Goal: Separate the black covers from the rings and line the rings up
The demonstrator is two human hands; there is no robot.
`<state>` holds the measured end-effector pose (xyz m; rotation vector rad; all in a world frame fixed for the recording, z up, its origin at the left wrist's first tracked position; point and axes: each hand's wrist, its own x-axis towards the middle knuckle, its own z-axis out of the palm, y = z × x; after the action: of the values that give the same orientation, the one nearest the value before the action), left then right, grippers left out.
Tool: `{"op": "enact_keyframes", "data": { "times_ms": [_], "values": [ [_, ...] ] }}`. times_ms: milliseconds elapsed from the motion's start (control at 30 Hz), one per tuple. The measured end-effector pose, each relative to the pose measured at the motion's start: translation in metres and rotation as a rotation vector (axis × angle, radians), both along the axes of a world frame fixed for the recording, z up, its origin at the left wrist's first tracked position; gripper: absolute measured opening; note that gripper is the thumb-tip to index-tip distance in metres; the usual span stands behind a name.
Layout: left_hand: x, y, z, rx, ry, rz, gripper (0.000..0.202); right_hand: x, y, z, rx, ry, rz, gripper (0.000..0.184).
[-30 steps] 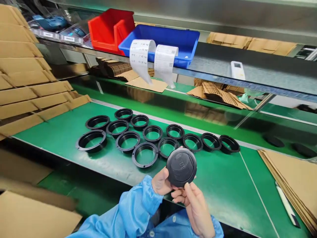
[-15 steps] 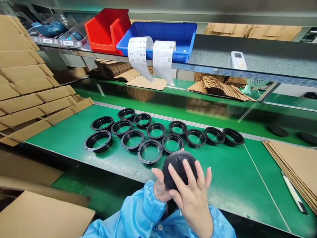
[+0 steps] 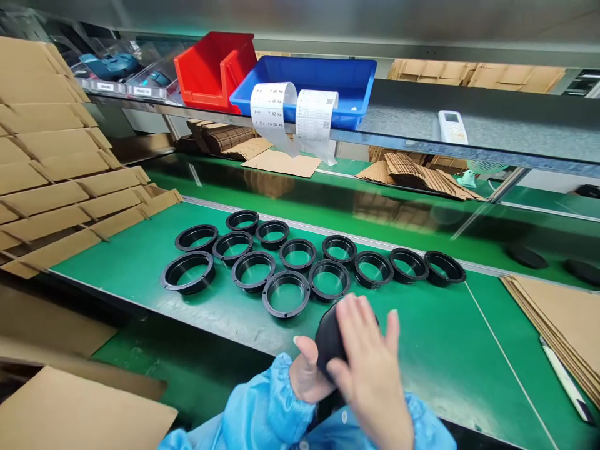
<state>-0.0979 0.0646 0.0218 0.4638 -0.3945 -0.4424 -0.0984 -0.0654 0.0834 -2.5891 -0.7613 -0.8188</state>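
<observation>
One round black plastic disc (image 3: 328, 342), lower centre of frame, now mostly covered by the bare right hand (image 3: 368, 365).
Change: a second ago the right fingers pinched the rim, leaving the marked face in view; half a second ago they were spread across it; now they lie flatter over it, nearly together, outermost finger apart, slightly blurred. Reading: a shift from pinching to covering or pressing, force not discernible; the bare left hand (image 3: 309, 376) appears to carry the disc alone. Left thumb upright at the disc's left edge, other left fingers hidden behind; right fingers extended, not closed on anything. Thirteen flanged black plastic rings (image 3: 297, 244), mid-frame on the green worktop (image 3: 440, 356), unchanged.
</observation>
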Motion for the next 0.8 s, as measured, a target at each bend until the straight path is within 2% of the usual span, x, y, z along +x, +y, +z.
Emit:
{"op": "enact_keyframes", "data": {
  "times_ms": [100, 167, 233, 300, 400, 600, 800],
  "values": [
    [0.009, 0.014, 0.02, -0.057, 0.012, -0.039, 0.103, 0.009, -0.027, -0.007, 0.298, 0.061, -0.281, 0.058],
    [0.016, 0.021, 0.034, -0.066, 0.054, -0.087, 0.109, 0.007, -0.04, -0.014, 0.503, 0.155, -0.29, 0.049],
    [0.021, 0.023, 0.039, -0.071, 0.119, -0.135, 0.104, 0.0, -0.042, -0.019, 0.611, 0.249, -0.199, 0.042],
    [0.022, 0.021, 0.037, -0.088, 0.198, -0.178, 0.096, -0.009, -0.036, -0.023, 0.598, 0.289, -0.103, 0.038],
    [0.017, 0.015, 0.03, -0.107, 0.318, -0.205, 0.085, -0.013, -0.027, -0.024, 0.475, 0.287, -0.002, 0.036],
    [0.01, 0.012, 0.025, -0.139, 0.427, -0.176, 0.07, -0.008, -0.028, -0.025, 0.354, 0.357, 0.033, 0.039],
    [0.005, 0.013, 0.015, -0.087, 0.46, -0.138, 0.063, 0.001, -0.028, -0.03, 0.36, 0.453, 0.119, 0.034]
  ]
}}
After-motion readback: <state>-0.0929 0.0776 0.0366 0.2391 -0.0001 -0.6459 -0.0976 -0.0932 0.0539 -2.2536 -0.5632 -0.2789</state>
